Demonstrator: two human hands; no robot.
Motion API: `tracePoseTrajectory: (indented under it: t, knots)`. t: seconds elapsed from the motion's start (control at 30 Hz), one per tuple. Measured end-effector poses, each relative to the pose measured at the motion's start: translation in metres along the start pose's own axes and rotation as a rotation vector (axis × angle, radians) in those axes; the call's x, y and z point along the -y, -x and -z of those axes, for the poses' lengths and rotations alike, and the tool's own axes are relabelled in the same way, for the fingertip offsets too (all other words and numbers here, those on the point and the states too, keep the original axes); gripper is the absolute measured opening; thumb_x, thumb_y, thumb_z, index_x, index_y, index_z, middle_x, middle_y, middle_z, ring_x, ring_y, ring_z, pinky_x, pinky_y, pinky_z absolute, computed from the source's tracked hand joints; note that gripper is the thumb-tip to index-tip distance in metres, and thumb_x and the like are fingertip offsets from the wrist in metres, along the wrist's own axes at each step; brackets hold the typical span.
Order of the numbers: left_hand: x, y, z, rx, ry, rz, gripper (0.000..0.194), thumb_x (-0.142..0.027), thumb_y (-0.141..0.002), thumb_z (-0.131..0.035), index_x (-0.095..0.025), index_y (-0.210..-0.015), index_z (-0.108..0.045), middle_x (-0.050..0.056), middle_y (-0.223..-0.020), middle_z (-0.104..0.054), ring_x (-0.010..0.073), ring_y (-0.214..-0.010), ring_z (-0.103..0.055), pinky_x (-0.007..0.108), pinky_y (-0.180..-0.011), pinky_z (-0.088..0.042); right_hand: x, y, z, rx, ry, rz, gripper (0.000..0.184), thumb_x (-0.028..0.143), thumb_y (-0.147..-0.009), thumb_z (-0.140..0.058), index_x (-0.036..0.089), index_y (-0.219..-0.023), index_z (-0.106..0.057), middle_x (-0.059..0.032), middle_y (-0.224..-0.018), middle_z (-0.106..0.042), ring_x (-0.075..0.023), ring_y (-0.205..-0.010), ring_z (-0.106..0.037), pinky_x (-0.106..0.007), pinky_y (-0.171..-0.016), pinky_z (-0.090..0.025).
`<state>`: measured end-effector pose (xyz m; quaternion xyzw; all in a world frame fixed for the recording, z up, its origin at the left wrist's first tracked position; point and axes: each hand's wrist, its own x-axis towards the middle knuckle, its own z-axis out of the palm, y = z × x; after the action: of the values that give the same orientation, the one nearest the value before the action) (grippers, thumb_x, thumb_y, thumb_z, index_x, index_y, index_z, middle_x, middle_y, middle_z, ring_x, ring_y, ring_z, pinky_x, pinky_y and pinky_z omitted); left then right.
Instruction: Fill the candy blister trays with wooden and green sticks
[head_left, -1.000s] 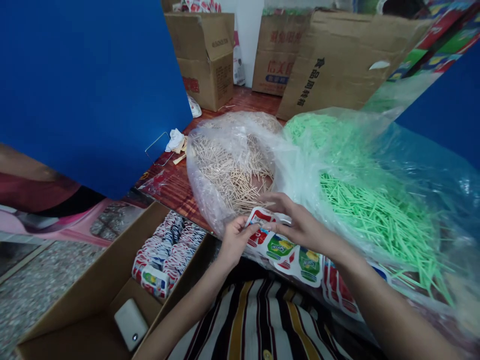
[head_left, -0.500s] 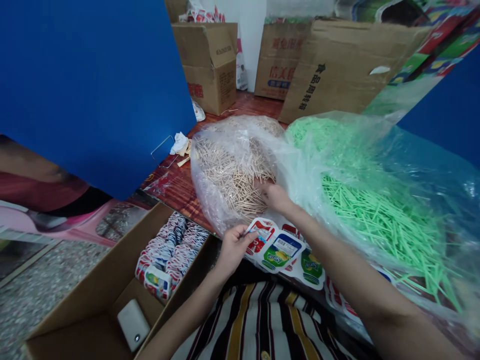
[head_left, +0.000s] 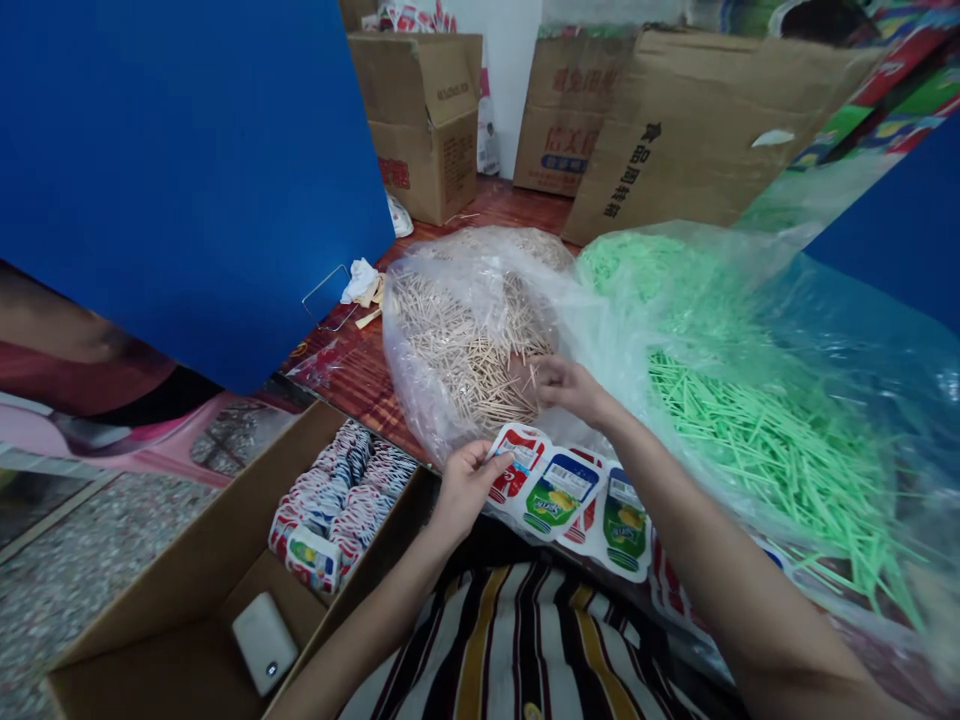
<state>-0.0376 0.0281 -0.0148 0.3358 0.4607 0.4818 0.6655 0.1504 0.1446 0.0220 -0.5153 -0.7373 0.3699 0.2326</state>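
Note:
My left hand (head_left: pixel 466 490) pinches the left end of a strip of joined flat packets (head_left: pixel 553 497), printed in red and in green and blue, between thumb and fingers. The strip slants down to the right and passes behind my right forearm. My right hand (head_left: pixel 568 388) is over the right side of an open clear plastic bag (head_left: pixel 420 395) full of short beige sticks (head_left: pixel 480 370). Its fingers are drawn together at the sticks; whether one is between the fingertips is hard to make out.
Right of it lies a clear bag of thin green sticks (head_left: pixel 750 430). An open carton (head_left: pixel 187 560) at lower left holds stacked packet strips (head_left: pixel 341 510) and a white device (head_left: pixel 265 643). Cardboard boxes (head_left: pixel 420 120) stand behind. A blue panel (head_left: pixel 187 180) rises at left, with another person's arm (head_left: pixel 67 325) beyond.
My right hand has drawn back slightly to the right from deeper among the beige sticks. My left hand still holds the packet strip. The view has shifted a little.

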Motion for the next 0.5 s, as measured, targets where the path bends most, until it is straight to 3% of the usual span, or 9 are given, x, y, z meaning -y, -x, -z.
tracePoseTrajectory:
  t: [0.07, 0.13, 0.27, 0.5]
  knots:
    - [-0.001, -0.001, -0.002, 0.009, 0.003, -0.005, 0.024, -0.033, -0.068, -0.075, -0.013, -0.073, -0.065, 0.000, -0.064, -0.069, 0.0098, -0.052, -0.058, 0.021, -0.054, -0.047, 0.013, 0.017, 0.004, -0.034, -0.372, 0.088, 0.061, 0.022, -0.076, -0.060, 0.017, -0.134, -0.041, 0.0041, -0.068, -0.057, -0.0120, -0.060, -0.058, -0.027, -0.062, -0.051]
    - [-0.002, -0.001, -0.003, 0.026, 0.002, -0.007, 0.023, -0.033, -0.068, -0.075, -0.013, -0.072, -0.065, 0.000, -0.064, -0.069, 0.0096, -0.053, -0.058, 0.021, -0.054, -0.047, 0.027, 0.034, 0.005, -0.103, -0.600, 0.156, 0.057, 0.024, -0.077, -0.065, 0.022, -0.131, -0.046, 0.0034, -0.074, -0.059, -0.0119, -0.064, -0.060, -0.028, -0.065, -0.052]
    - [-0.002, 0.001, -0.007, 0.049, 0.001, 0.008, 0.023, -0.033, -0.068, -0.075, -0.012, -0.074, -0.065, 0.001, -0.066, -0.069, 0.0105, -0.054, -0.059, 0.022, -0.055, -0.047, 0.049, 0.061, -0.001, -0.219, -0.622, 0.232, 0.044, 0.025, -0.077, -0.069, 0.023, -0.119, -0.054, 0.0026, -0.074, -0.061, -0.0119, -0.068, -0.062, -0.027, -0.067, -0.050]
    - [0.000, 0.002, -0.011, 0.092, -0.008, 0.021, 0.025, -0.035, -0.069, -0.074, -0.013, -0.078, -0.066, 0.001, -0.069, -0.070, 0.0118, -0.056, -0.060, 0.024, -0.057, -0.048, 0.049, 0.077, -0.008, -0.184, -0.551, 0.228, 0.035, 0.033, -0.075, -0.072, 0.021, -0.102, -0.051, 0.0006, -0.077, -0.065, -0.0135, -0.071, -0.063, -0.029, -0.070, -0.052]
